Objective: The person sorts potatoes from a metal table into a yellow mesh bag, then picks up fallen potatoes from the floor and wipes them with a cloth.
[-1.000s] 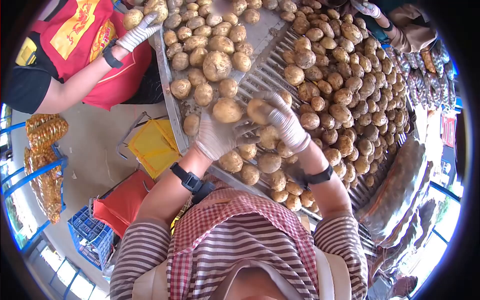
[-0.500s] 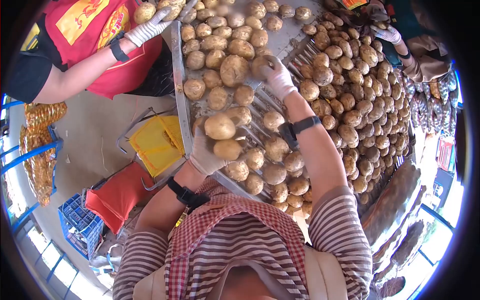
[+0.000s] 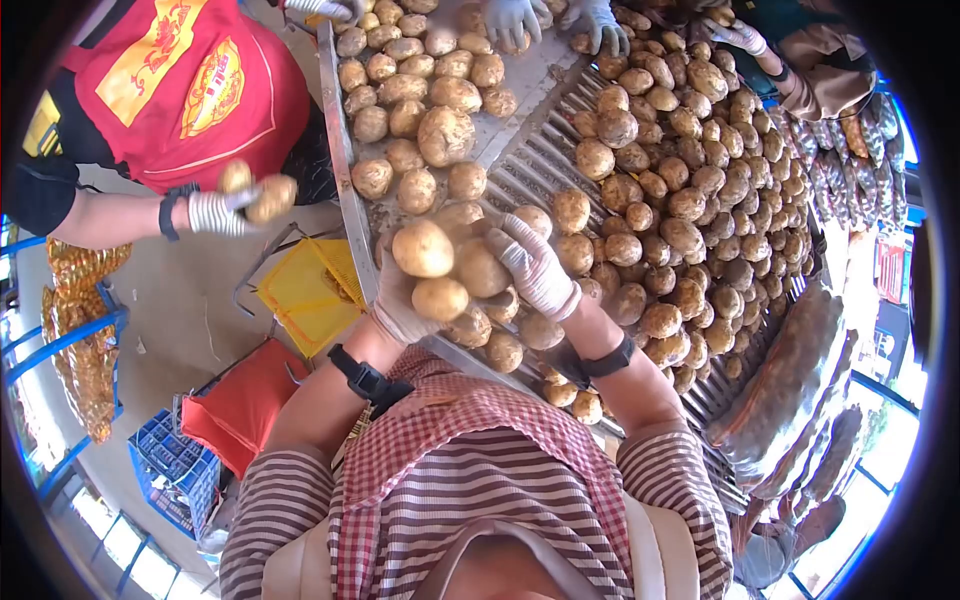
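My left hand [image 3: 398, 302], in a pale glove, is closed around potatoes near the tray's front corner. A clean, light potato [image 3: 422, 248] and a smaller potato [image 3: 440, 299] rest against its palm and fingers. My right hand [image 3: 537, 266], gloved too, has its fingers curled on a browner potato [image 3: 481, 269], which it holds against those in the left hand. Several soil-marked potatoes lie right under and around both hands on the metal tray [image 3: 345, 205]; the left fingertips are partly hidden.
A slatted rack [image 3: 545, 150] carries a big heap of potatoes [image 3: 690, 205] on the right. Co-workers' gloved hands [image 3: 515, 18] reach in at the top; another gloved hand [image 3: 220, 213] holds potatoes at left. A yellow seat [image 3: 310, 290], red cushion [image 3: 243, 405] and blue crate [image 3: 170, 455] stand left.
My right hand has moved down and left from the upper tray, bringing a potato to my left hand. The co-worker's hand at left has pulled away from the tray holding potatoes.
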`<state>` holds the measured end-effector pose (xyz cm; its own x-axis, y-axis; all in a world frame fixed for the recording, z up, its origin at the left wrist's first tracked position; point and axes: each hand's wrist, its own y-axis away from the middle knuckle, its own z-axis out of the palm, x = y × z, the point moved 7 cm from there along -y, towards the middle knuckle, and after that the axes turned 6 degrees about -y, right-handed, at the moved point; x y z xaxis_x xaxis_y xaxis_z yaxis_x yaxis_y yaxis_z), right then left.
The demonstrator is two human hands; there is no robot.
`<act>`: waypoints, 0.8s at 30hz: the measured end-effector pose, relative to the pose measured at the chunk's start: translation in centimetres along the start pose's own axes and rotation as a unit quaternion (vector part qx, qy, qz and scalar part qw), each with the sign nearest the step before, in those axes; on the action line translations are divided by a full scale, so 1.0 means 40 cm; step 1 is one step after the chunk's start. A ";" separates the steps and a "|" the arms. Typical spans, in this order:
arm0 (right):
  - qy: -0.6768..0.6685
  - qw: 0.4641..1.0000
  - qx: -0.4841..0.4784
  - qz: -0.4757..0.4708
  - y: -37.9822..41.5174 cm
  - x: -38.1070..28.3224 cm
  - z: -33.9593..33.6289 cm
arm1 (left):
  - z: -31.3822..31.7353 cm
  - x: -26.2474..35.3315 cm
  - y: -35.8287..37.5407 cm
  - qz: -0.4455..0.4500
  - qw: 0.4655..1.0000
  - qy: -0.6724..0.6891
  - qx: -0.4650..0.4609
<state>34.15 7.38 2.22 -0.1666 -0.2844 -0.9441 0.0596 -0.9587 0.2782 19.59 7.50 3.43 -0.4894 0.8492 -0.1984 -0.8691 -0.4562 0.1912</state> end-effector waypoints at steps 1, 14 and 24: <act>0.136 0.988 -0.018 -0.068 -0.004 -0.040 0.027 | -0.034 -0.003 0.020 0.016 0.999 -0.022 0.047; 0.471 0.876 0.103 0.020 -0.412 -0.033 0.009 | -0.220 0.230 0.431 0.257 0.927 -0.043 0.271; 0.236 0.965 0.036 -0.111 -0.316 -0.077 0.092 | -0.396 0.424 0.587 0.196 0.687 -0.389 0.582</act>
<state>30.28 20.35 2.28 0.3003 -0.0520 -0.9524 0.0031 -0.9985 0.0555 -10.25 7.00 -10.67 -0.0896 0.8137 0.5743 0.1865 -0.5527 0.8122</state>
